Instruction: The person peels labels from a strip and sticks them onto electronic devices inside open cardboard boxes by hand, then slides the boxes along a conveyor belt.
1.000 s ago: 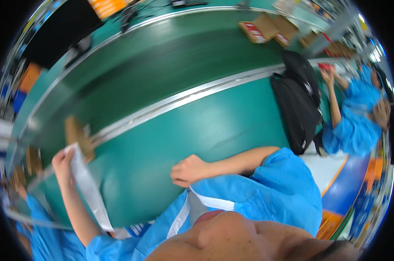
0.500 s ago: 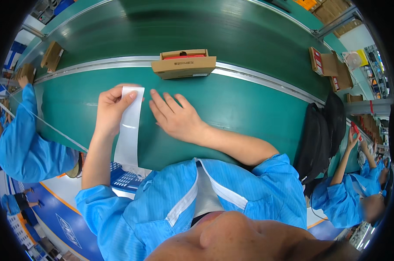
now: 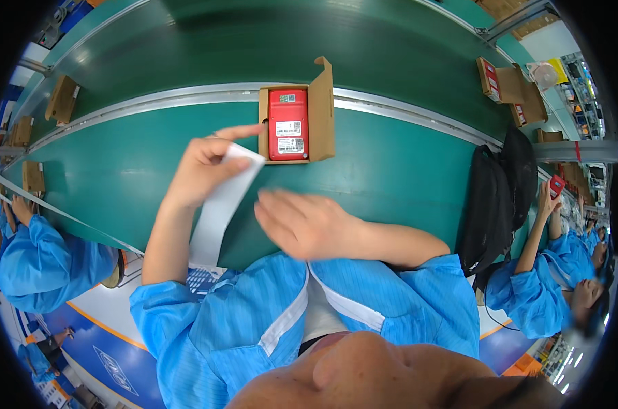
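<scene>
My left hand [image 3: 203, 170] pinches the upper end of a long white paper strip [image 3: 222, 208], which hangs down toward the table's near edge. Its forefinger reaches out to the left wall of an open brown cardboard box [image 3: 321, 112]. Inside that box lies a red handheld device [image 3: 287, 109] with white labels on its upper face. The box lid stands up along the right side. My right hand [image 3: 305, 221], smeared by motion, is below the box and right of the strip, with its fingers stretched out and nothing seen in them.
A metal rail [image 3: 384, 105] divides the green table [image 3: 391, 163] from a green conveyor belt [image 3: 220, 41]. Black bags [image 3: 490, 211] sit at the right. Co-workers in blue sit on both sides, the right one holding a red device [image 3: 556, 185]. More cardboard boxes [image 3: 63, 99] stand at left.
The box has turned from lying across the rail to upright, its lid now raised and the red device showing. My left hand moved right with the strip; my right hand dropped nearer.
</scene>
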Motion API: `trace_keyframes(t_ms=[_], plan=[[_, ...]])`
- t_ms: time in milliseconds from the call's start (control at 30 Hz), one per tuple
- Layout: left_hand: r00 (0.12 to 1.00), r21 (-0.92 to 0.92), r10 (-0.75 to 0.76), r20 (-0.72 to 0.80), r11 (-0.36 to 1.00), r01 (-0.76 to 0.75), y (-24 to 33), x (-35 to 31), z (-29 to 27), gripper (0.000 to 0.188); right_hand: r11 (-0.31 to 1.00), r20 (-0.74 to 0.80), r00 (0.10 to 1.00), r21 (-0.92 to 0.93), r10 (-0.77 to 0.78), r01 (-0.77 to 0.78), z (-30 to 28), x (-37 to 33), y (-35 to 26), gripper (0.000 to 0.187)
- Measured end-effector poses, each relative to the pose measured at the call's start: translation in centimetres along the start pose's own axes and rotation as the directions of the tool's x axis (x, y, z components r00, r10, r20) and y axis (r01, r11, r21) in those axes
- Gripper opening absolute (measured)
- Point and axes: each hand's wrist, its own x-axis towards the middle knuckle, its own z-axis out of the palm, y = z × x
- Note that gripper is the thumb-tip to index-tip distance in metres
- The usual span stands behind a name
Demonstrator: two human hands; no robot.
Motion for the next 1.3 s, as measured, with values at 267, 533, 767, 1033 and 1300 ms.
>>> trace_keyframes(t_ms=[267, 533, 767, 1033, 1300], plan=[[0.961, 0.003, -0.056, -0.272, 0.998, 0.059, -2.6, -4.0, 0.7, 0.008, 0.952, 0.342, 0.888, -0.099, 0.307, -0.291, 3.7, -4.0, 2.7, 0.064], [0.978, 0.374, 0.124, -0.165, 0.926, -0.054, -3.5, -4.7, 7.4, 0.006, 0.503, 0.259, 0.780, 0.641, 0.570, -0.580, 0.5, -4.6, 1.3, 0.034], [0.976, 0.397, 0.154, -0.157, 0.914, -0.080, -3.9, -4.6, 7.3, 0.007, 0.171, 0.319, 0.643, 0.796, 0.697, -0.580, 1.9, -4.3, 0.7, 0.012], [0.971, 0.371, 0.137, -0.195, 0.927, -0.056, -4.0, -4.8, 7.2, 0.005, 0.059, 0.370, 0.607, 0.821, 0.703, -0.568, 2.7, -4.4, 0.2, 0.012], [0.971, 0.374, 0.158, -0.179, 0.924, -0.082, -4.3, -4.7, 6.8, 0.007, 0.001, 0.414, 0.573, 0.810, 0.708, -0.586, 2.5, -4.2, 0.2, 0.014]])
